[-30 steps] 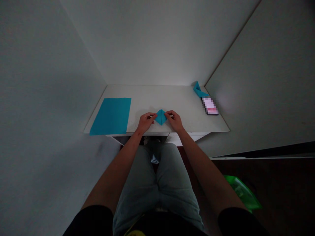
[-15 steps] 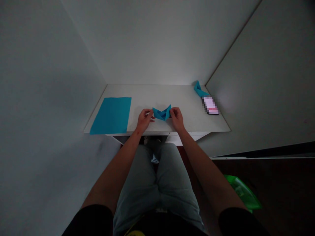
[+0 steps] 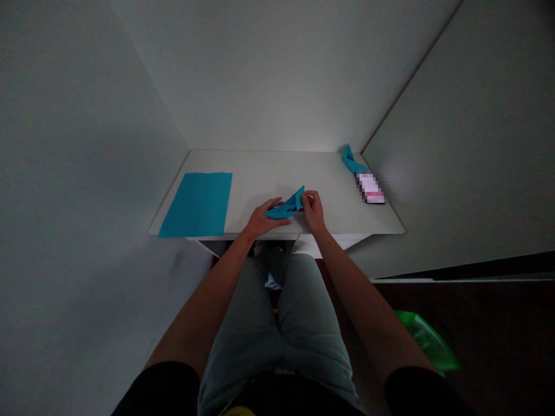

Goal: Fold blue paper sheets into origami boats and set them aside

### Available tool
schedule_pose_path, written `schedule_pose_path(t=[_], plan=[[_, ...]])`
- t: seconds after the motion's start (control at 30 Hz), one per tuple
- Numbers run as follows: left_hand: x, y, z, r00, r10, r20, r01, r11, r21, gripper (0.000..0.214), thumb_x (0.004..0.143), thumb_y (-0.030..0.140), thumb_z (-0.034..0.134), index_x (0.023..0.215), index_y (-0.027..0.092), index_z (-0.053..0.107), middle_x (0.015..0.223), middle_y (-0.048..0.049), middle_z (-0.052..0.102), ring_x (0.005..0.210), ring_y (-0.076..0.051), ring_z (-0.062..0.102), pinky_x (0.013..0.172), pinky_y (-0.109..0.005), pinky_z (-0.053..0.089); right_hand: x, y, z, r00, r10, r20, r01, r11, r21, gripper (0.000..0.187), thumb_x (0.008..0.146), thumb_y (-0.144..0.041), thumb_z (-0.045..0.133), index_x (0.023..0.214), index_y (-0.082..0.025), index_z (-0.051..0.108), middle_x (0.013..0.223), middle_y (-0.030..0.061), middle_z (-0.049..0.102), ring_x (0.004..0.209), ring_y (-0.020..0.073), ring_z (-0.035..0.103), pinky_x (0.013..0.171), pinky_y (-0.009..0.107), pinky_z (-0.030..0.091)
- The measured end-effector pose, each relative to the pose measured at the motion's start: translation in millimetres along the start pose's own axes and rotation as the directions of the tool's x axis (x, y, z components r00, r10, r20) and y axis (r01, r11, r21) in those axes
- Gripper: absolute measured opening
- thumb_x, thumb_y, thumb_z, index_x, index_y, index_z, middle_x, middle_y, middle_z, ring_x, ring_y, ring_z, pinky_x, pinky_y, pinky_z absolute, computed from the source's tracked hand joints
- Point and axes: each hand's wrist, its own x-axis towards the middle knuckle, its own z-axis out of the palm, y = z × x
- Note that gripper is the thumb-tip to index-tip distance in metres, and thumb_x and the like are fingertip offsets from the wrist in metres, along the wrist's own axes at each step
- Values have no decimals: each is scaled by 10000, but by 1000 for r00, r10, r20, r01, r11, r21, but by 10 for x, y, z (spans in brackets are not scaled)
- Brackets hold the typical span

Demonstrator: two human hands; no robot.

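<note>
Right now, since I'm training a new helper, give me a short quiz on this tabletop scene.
1. True or false: the flat blue sheet lies left of the folded blue paper.
2. Which hand pinches that paper's raised tip?
3. Beside the blurred phone lies: A) a folded blue strip, B) a pair of scissors, C) a mug.

Key: 1. True. 2. The right hand. 3. A.
</note>
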Motion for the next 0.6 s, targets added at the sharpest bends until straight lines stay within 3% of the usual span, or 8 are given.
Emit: schedule_pose_path(t=[0.13, 0.3, 0.43, 0.53, 0.6], plan=[[24, 19, 3, 999, -2, -33, 2, 1000, 18, 688, 753, 437, 987, 1362, 210, 761, 1276, -111, 822, 1133, -284, 783, 1067, -466, 624, 6, 36, -15, 1000, 28, 3, -28, 999, 47, 535, 980, -797, 586, 1156, -314, 438, 1093, 52, 766, 925, 223, 749, 776, 384, 677], [61, 43, -27, 995, -16, -98, 6, 995, -101, 572, 814, 447, 926, 1322, 223, 790, 1280, -97, 824, 1097, -259, 784, 995, -412, 650, 25, 85, -29, 998, 52, -47, -50, 998, 34, 541, 958, -814, 579, 1138, -322, 446, 957, -11, 649, 860, 192, 697, 696, 341, 665], [101, 4, -45, 988, -79, -134, 54, 983, -178, 642, 780, 485, 933, 1344, 213, 788, 1062, -71, 848, 851, -209, 772, 804, -363, 668, 8, 35, -33, 998, 66, -25, -64, 995, 73, 647, 791, -804, 795, 1107, -308, 525, 885, -25, 655, 814, 194, 680, 692, 345, 662], [132, -29, -53, 980, -136, -144, 108, 977, -184, 548, 753, 545, 945, 1159, 192, 836, 900, -49, 834, 768, -207, 760, 748, -368, 679, -17, -25, -48, 998, 43, 37, -45, 998, 51, 684, 653, -686, 960, 1082, -267, 630, 884, -8, 708, 789, 193, 686, 747, 359, 654], [147, -38, -58, 972, -165, -164, 134, 974, -185, 521, 745, 635, 935, 975, 180, 828, 875, -59, 829, 784, -235, 777, 731, -391, 694, -23, -46, -62, 998, 43, 52, -44, 999, 13, 609, 666, -689, 948, 972, -247, 661, 817, -6, 705, 747, 191, 674, 749, 365, 638]])
